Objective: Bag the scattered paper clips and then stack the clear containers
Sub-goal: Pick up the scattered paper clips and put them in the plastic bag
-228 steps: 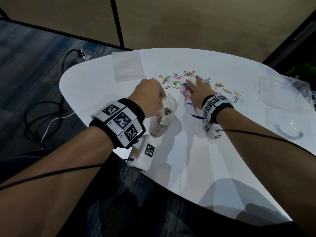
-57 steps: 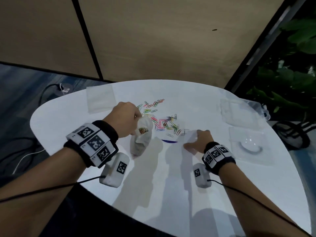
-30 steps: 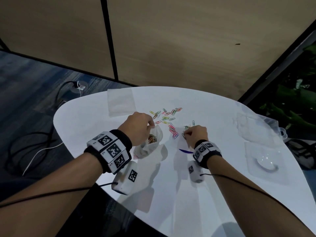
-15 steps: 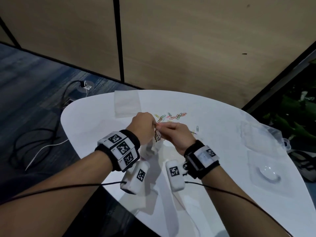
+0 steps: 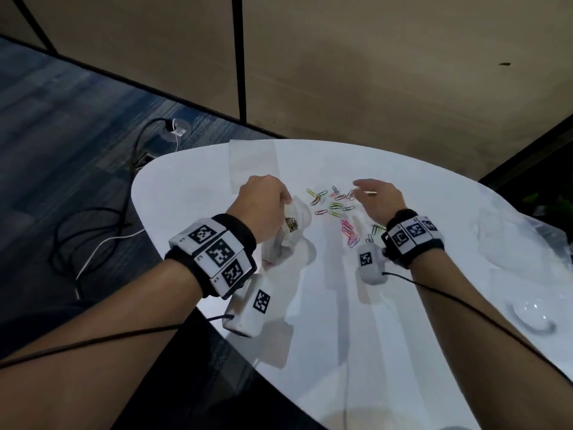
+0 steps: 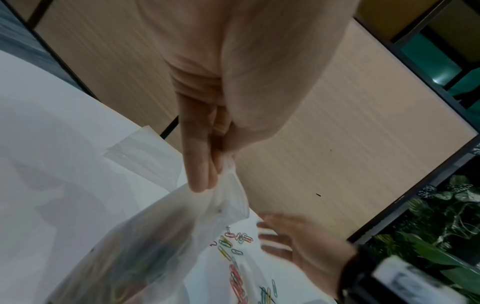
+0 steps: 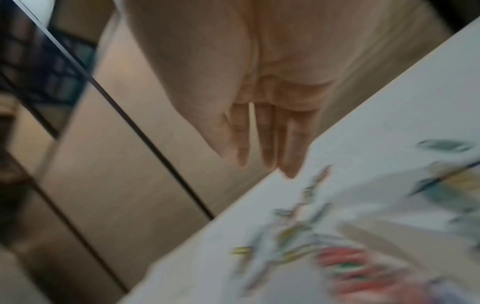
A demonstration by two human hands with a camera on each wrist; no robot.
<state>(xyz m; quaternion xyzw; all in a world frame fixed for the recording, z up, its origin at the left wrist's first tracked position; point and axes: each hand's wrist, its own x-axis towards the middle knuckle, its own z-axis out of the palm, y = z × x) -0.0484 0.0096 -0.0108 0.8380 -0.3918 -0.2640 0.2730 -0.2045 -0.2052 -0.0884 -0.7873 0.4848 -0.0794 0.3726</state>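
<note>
My left hand (image 5: 263,203) pinches the rim of a clear plastic bag (image 5: 288,234) and holds it upright on the white table (image 5: 356,321); the pinch (image 6: 207,181) shows in the left wrist view, with coloured clips inside the bag (image 6: 135,257). Loose paper clips (image 5: 336,206) lie scattered just right of the bag, with a pink cluster (image 5: 348,232) nearer me. My right hand (image 5: 372,198) hovers over the far clips with straight fingers (image 7: 265,148), holding nothing. Clear containers (image 5: 524,252) sit at the table's right edge.
A second flat clear bag (image 5: 252,164) lies at the table's far left edge. A clear tray with a round dome (image 5: 530,318) sits near the right edge. Cables (image 5: 93,240) trail on the floor to the left. A wood wall panel stands behind the table.
My right hand has left the bag's mouth, where it was half a second ago, and moved right and away over the scattered clips, fingers now straightened. The left hand keeps holding the bag.
</note>
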